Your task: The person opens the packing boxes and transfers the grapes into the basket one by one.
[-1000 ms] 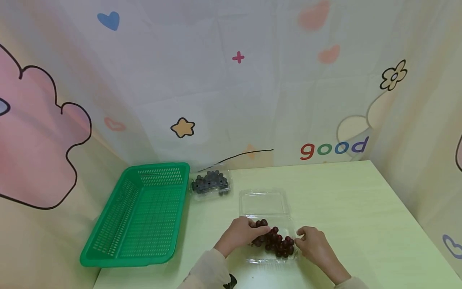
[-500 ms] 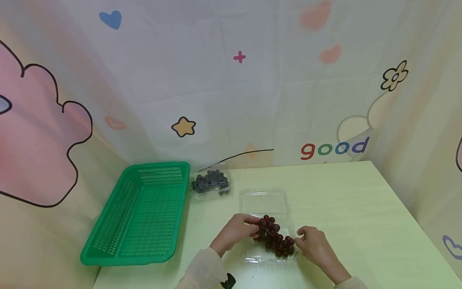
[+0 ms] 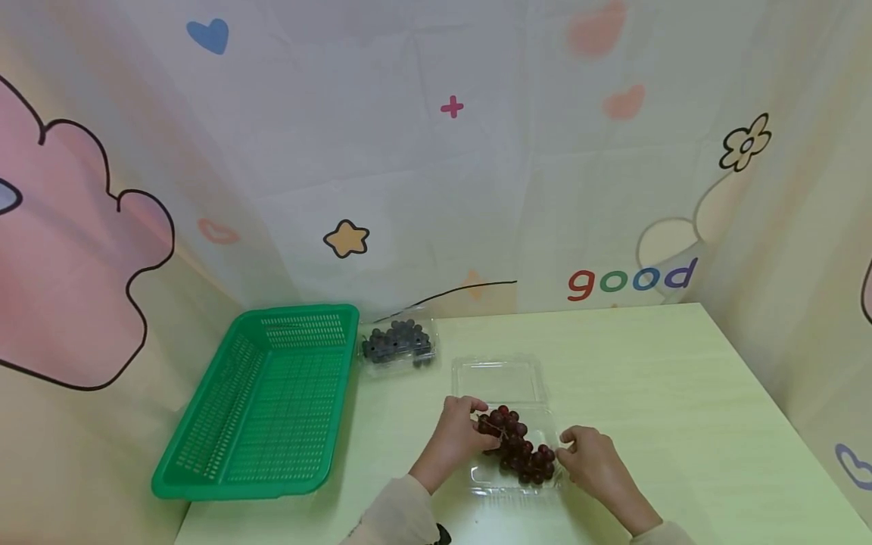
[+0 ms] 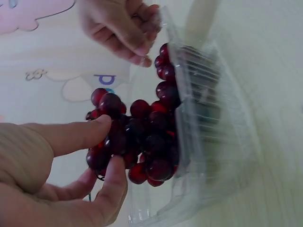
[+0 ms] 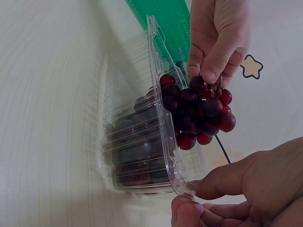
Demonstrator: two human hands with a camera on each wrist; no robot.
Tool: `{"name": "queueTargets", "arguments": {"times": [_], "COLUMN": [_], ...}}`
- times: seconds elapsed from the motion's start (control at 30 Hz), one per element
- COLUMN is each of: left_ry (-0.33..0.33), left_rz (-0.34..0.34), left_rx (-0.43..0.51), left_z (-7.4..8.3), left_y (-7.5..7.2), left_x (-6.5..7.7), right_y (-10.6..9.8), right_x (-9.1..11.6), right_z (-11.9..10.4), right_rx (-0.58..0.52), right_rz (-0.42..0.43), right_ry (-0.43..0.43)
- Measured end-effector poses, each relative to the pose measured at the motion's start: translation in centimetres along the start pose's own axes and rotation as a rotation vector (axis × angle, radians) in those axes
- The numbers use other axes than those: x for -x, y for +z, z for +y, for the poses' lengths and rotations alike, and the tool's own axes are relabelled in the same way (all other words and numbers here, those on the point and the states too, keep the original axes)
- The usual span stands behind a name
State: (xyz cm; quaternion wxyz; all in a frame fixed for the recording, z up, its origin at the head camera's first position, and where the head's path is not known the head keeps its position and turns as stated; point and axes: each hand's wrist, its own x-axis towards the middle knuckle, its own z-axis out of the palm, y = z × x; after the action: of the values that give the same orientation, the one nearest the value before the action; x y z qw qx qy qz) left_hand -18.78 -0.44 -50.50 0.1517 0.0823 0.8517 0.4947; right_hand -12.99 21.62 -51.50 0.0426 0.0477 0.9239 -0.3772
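Dark-red grapes [image 3: 519, 450] sit in the open plastic clamshell [image 3: 539, 424], the bunch slanting from far left to near right. The left hand [image 3: 455, 433] pinches its far end above the rim; the right hand [image 3: 594, 463], beside the other end, pinches the clamshell's right rim.

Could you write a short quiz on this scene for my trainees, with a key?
1. Which colour is the basket? A: red. B: green. C: blue.
2. True or false: the left hand is touching the basket.
3. Fill in: the right hand pinches the open clear box by its ____.

Key:
1. B
2. False; it holds dark red grapes.
3. rim
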Motion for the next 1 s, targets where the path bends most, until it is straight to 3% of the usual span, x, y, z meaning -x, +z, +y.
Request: {"name": "queueTargets", "arguments": {"times": [0.27, 0.5, 0.73, 1.0], "left_ry": [0.034, 0.147, 0.262, 0.310], "left_rz": [0.104, 0.168, 0.208, 0.220], "left_rx": [-0.100, -0.200, -0.270, -0.333], "left_z": [0.18, -0.09, -0.41, -0.27], "left_y": [1.08, 0.98, 1.01, 1.01], "left_x": [0.36, 0.35, 0.11, -0.12], "right_y": [0.00, 0.00, 0.03, -0.02], "right_x": [-0.02, -0.07, -0.09, 0.00], "right_z": [0.05, 0.11, 0.04, 0.00], "right_rx": [-0.003, -0.006, -0.001, -0.010], "right_rz": [-0.001, -0.008, -0.012, -0.011], "right_ry": [0.005, 0.011, 0.011, 0.016]}}
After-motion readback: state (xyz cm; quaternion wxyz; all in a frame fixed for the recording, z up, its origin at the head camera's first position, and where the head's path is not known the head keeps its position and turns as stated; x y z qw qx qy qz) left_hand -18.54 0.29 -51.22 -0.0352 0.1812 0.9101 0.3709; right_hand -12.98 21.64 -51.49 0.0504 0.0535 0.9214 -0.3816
